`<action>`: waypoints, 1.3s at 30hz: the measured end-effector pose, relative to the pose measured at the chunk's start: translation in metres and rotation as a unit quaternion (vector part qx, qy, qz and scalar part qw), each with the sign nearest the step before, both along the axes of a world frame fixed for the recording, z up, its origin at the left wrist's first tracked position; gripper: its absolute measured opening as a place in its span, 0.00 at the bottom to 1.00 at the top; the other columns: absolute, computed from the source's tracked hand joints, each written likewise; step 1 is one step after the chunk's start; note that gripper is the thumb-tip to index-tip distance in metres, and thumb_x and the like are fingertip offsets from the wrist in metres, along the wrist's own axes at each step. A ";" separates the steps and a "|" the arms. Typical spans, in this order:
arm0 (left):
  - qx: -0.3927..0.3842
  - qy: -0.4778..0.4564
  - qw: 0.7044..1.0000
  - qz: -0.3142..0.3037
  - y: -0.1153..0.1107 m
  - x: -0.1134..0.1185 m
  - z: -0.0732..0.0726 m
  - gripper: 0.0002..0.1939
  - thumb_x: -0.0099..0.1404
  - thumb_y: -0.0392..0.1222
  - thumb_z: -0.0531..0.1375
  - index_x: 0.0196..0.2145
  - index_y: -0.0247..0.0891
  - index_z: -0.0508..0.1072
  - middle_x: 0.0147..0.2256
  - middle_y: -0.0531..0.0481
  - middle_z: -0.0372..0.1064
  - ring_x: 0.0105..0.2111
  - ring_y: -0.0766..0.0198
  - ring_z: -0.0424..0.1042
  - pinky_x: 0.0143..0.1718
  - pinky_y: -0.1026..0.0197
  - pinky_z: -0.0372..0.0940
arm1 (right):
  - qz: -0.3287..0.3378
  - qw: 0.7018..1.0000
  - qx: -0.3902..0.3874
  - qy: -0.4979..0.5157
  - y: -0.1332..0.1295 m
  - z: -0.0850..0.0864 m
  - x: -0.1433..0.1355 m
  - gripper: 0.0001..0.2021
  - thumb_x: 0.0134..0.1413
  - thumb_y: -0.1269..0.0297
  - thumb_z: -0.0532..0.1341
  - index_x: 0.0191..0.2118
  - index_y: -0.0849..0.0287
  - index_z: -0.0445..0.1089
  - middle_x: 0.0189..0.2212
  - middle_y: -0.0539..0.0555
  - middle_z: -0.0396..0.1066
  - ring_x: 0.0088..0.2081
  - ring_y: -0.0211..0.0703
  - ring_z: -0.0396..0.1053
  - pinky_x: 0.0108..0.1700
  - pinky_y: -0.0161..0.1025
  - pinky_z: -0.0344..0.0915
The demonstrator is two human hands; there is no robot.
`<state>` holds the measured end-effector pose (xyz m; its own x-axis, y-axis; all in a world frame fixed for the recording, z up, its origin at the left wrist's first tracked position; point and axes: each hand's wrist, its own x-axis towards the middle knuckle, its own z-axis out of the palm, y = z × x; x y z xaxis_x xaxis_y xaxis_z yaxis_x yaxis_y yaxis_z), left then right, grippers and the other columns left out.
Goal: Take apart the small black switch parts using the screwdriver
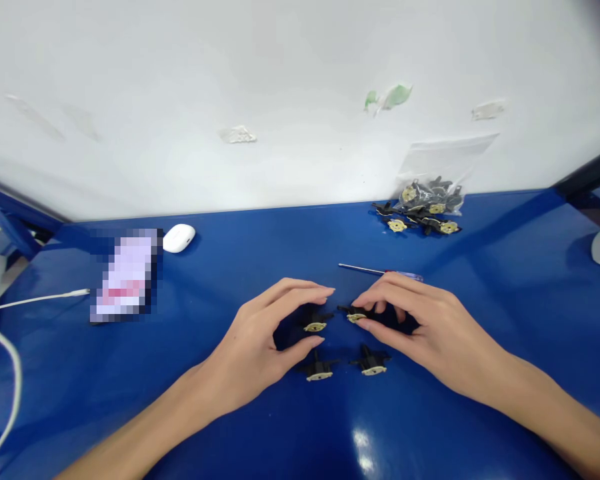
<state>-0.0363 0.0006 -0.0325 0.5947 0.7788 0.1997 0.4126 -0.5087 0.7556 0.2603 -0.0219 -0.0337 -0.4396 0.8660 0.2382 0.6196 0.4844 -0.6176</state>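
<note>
A: In the head view, what is the right hand (425, 313) doing?

B: Its thumb and fingers are pinching a black part with a pale disc (356, 318), around the middle of the surface (240, 257).

A: And the left hand (255, 340)?

B: Its fingers are standing wide, arching about a second black part (315, 327). Whether they're touching it, I can't tell.

A: Anything nearer?

B: Two more parts are lying side by side, a left one (319, 372) and a right one (371, 364).

A: Beyond?

B: A screwdriver (363, 269) is lying just past the right hand. Loose parts (398, 225) are sitting by the far edge, toward the far right corner, and a clear bag (443, 157) of similar pieces is leaning on the wall (300, 80). A white case (179, 238) is resting toward the far left corner.
</note>
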 end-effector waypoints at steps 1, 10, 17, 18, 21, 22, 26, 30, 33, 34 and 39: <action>-0.001 0.002 1.000 0.012 0.000 -0.001 0.000 0.28 0.75 0.32 0.72 0.68 0.52 0.78 0.63 0.49 0.78 0.59 0.57 0.81 0.66 0.53 0.77 | 0.000 1.000 0.001 -0.001 0.000 0.000 0.000 0.02 0.78 0.67 0.68 0.51 0.54 0.78 0.42 0.52 0.78 0.40 0.43 0.75 0.37 0.39 0.70; 0.036 0.035 0.998 0.025 0.004 -0.004 0.000 0.11 0.76 0.35 0.73 0.53 0.47 0.87 0.50 0.48 0.81 0.48 0.57 0.81 0.50 0.55 0.78 | 0.000 1.000 0.010 -0.002 0.000 0.000 0.001 0.03 0.78 0.67 0.67 0.52 0.54 0.79 0.44 0.53 0.80 0.40 0.43 0.76 0.37 0.39 0.70; 0.014 0.026 0.999 0.012 0.004 -0.003 0.002 0.16 0.78 0.34 0.70 0.58 0.50 0.88 0.45 0.50 0.79 0.43 0.61 0.81 0.44 0.59 0.76 | 0.004 1.000 0.002 -0.011 0.001 0.003 0.000 0.04 0.78 0.66 0.67 0.52 0.54 0.80 0.45 0.54 0.79 0.40 0.45 0.77 0.37 0.39 0.72; 0.009 0.026 0.999 0.016 0.004 -0.003 0.002 0.17 0.78 0.34 0.70 0.59 0.50 0.87 0.45 0.51 0.79 0.43 0.61 0.81 0.44 0.59 0.76 | 0.005 1.000 0.000 -0.014 0.001 0.003 0.000 0.04 0.78 0.66 0.67 0.52 0.53 0.80 0.45 0.54 0.80 0.40 0.45 0.77 0.37 0.39 0.72; -0.007 0.022 0.999 0.025 0.004 -0.003 -0.001 0.19 0.77 0.34 0.71 0.61 0.49 0.85 0.47 0.51 0.80 0.45 0.61 0.81 0.46 0.60 0.77 | 0.000 1.000 -0.005 -0.017 0.000 0.002 0.000 0.05 0.78 0.66 0.66 0.52 0.53 0.80 0.46 0.54 0.80 0.40 0.45 0.77 0.37 0.39 0.73; -0.010 0.019 0.999 0.027 0.004 -0.003 -0.002 0.19 0.77 0.34 0.71 0.62 0.48 0.85 0.47 0.51 0.80 0.45 0.61 0.81 0.47 0.60 0.77 | -0.001 1.000 -0.006 -0.017 0.000 0.001 0.001 0.05 0.78 0.65 0.66 0.53 0.53 0.80 0.46 0.54 0.80 0.40 0.45 0.77 0.37 0.40 0.73; -0.016 0.011 1.000 0.024 0.004 -0.003 -0.002 0.20 0.76 0.34 0.72 0.62 0.48 0.84 0.48 0.52 0.81 0.45 0.63 0.81 0.50 0.61 0.77 | 0.002 1.000 -0.013 -0.022 0.000 0.001 0.003 0.05 0.78 0.65 0.67 0.53 0.52 0.80 0.47 0.55 0.80 0.40 0.45 0.77 0.36 0.40 0.73; -0.016 0.012 1.000 0.019 0.005 -0.003 -0.001 0.18 0.76 0.34 0.72 0.60 0.48 0.85 0.49 0.51 0.82 0.45 0.62 0.82 0.49 0.60 0.77 | 0.001 0.999 -0.022 -0.029 0.000 0.003 0.004 0.06 0.77 0.65 0.67 0.53 0.52 0.79 0.46 0.54 0.80 0.40 0.45 0.77 0.36 0.40 0.72; -0.018 0.012 1.000 0.020 0.006 -0.004 -0.001 0.13 0.78 0.36 0.71 0.57 0.47 0.86 0.49 0.50 0.83 0.44 0.61 0.83 0.46 0.60 0.77 | -0.003 0.999 -0.024 -0.038 0.001 0.006 0.004 0.02 0.76 0.65 0.68 0.49 0.52 0.78 0.44 0.53 0.80 0.38 0.46 0.76 0.34 0.41 0.70; -0.019 0.010 1.000 0.019 0.006 -0.004 -0.002 0.13 0.78 0.37 0.71 0.56 0.47 0.87 0.49 0.49 0.82 0.44 0.61 0.83 0.45 0.60 0.77 | -0.006 0.999 -0.023 -0.040 0.001 0.007 0.004 0.01 0.75 0.65 0.68 0.48 0.52 0.77 0.43 0.53 0.80 0.37 0.46 0.75 0.34 0.41 0.69; -0.013 0.004 1.000 0.015 0.006 -0.002 -0.003 0.14 0.79 0.36 0.70 0.58 0.48 0.87 0.48 0.49 0.81 0.41 0.62 0.82 0.42 0.61 0.75 | -0.004 0.999 -0.030 -0.034 0.001 0.006 0.004 0.01 0.76 0.65 0.67 0.48 0.52 0.76 0.43 0.54 0.79 0.38 0.46 0.74 0.34 0.40 0.68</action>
